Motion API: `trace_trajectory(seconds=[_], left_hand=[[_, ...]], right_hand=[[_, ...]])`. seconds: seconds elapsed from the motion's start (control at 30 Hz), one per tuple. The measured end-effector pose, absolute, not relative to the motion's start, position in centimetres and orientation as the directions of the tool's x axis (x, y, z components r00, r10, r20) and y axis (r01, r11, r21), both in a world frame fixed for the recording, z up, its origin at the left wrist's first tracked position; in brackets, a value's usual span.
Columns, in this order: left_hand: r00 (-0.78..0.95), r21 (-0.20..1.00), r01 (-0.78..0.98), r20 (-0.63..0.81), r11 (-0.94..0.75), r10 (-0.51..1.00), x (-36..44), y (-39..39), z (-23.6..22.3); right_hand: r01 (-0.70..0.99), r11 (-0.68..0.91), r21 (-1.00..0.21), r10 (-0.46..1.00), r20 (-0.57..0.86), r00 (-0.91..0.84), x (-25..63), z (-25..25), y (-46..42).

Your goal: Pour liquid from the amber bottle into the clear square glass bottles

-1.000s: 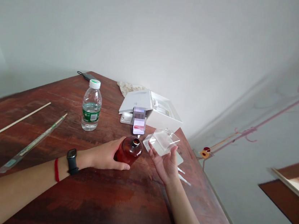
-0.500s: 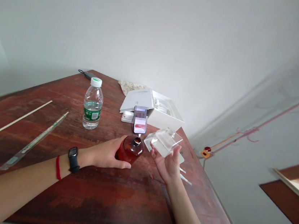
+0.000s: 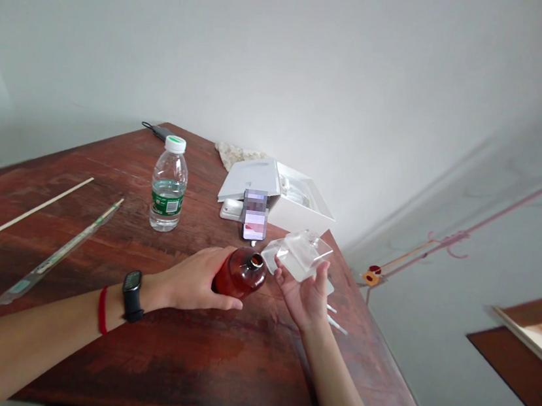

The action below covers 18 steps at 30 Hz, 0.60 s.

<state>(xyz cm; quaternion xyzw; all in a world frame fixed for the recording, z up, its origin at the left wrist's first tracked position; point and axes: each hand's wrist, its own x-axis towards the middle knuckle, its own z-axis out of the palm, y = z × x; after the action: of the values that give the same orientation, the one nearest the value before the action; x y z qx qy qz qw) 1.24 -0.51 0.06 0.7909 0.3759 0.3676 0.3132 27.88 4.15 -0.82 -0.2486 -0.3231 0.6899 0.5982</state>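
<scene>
My left hand [image 3: 200, 278] is wrapped round a brown glass bottle [image 3: 241, 277], thumb along its near side. The bottle is uncapped and tilts to the right, its open mouth facing up and toward my right hand. Above the table's right part, my right hand [image 3: 303, 296] holds up a clear square container [image 3: 305, 253] between thumb and fingers. The container is see-through and tilted; a small raised part shows at its far edge. A gap separates the bottle's mouth from the container. Whether there is liquid in the container, I cannot tell.
A phone [image 3: 255, 217] stands just behind the bottle, against an open white box [image 3: 301, 217]. A water bottle [image 3: 169, 187] stands upright to the left. Farther left lie a thin stick [image 3: 43, 205] and a wrapped stick [image 3: 65, 250]. White-tipped droppers [image 3: 336, 325] lie by my right wrist.
My left hand has shifted the brown bottle a little to the right and tilted it further toward the clear container. The right hand has hardly moved.
</scene>
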Motion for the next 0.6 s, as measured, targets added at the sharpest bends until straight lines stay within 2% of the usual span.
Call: trace_trajectory(seconds=[0.13, 0.4, 0.6], left_hand=[[0.434, 0.73, 0.441, 0.336, -0.522, 0.836, 1.32, -0.54, 0.12], [0.4, 0.742, 0.363, 0.422, -0.564, 0.813, 1.38, -0.85, 0.26], [0.364, 0.746, 0.384, 0.42, -0.544, 0.832, 1.26, -1.07, 0.43]], right_hand=[[-0.661, -0.07, -0.748, 0.985, 0.055, -0.166, 27.8, -0.72, 4.12], [-0.664, -0.057, -0.745, 0.986, 0.062, -0.155, 27.64, -0.53, 4.05], [-0.68, -0.046, -0.732, 0.985, 0.081, -0.154, 27.59, -0.48, 4.0]])
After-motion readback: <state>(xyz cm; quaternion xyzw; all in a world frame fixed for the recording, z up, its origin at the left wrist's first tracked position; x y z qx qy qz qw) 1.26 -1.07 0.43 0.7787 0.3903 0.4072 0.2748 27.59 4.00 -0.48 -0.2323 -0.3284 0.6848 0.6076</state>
